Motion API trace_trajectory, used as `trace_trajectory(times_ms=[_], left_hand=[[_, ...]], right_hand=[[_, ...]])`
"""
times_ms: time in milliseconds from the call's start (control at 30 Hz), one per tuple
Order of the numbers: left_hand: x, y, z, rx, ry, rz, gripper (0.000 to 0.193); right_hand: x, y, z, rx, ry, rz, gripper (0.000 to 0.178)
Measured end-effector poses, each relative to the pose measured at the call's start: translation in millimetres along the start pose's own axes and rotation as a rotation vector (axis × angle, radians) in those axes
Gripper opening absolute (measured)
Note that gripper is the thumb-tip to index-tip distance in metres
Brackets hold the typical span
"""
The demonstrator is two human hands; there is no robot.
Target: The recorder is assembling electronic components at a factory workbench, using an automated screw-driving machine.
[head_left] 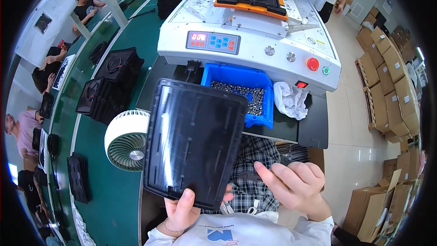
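A glossy black rectangular plastic panel (195,141) with a raised rim is tilted up in front of me. My left hand (180,212) grips its lower edge, thumb on the front and fingertips showing past the lower right side. My right hand (298,184) is raised to the right of the panel, apart from it. Its index finger points out while the other fingers curl in; whatever is inside them, if anything, is hidden. Behind the panel's upper right corner sits a blue bin (269,95) holding many small metal nuts (256,102).
A white machine (255,41) with a control panel and red button stands ahead. An orange fixture (287,16) on it carries a black part. To the left are a white fan (129,141) and stacked black parts (107,86) on a green bench. Cartons (396,86) line the right; people work at far left.
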State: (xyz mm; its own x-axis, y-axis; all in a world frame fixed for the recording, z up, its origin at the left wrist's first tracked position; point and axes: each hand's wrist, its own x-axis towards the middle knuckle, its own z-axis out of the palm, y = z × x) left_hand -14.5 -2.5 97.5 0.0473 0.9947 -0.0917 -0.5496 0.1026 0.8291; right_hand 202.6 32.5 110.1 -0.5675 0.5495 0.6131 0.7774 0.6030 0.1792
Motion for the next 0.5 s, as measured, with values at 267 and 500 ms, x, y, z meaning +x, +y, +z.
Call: trace_trajectory(times_ms=[267, 500], left_hand=[[2.3, -7.8, -0.3, 0.041, -0.016, -0.128, 0.057], [5.8, -13.7, -17.3, -0.097, -0.005, -0.039, 0.041]], right_hand=[[-1.0, -8.3, 3.7, 0.0, 0.023, 0.096, 0.042], [-11.5, -6.3, 2.2, 0.115, -0.066, 0.214, 0.031]])
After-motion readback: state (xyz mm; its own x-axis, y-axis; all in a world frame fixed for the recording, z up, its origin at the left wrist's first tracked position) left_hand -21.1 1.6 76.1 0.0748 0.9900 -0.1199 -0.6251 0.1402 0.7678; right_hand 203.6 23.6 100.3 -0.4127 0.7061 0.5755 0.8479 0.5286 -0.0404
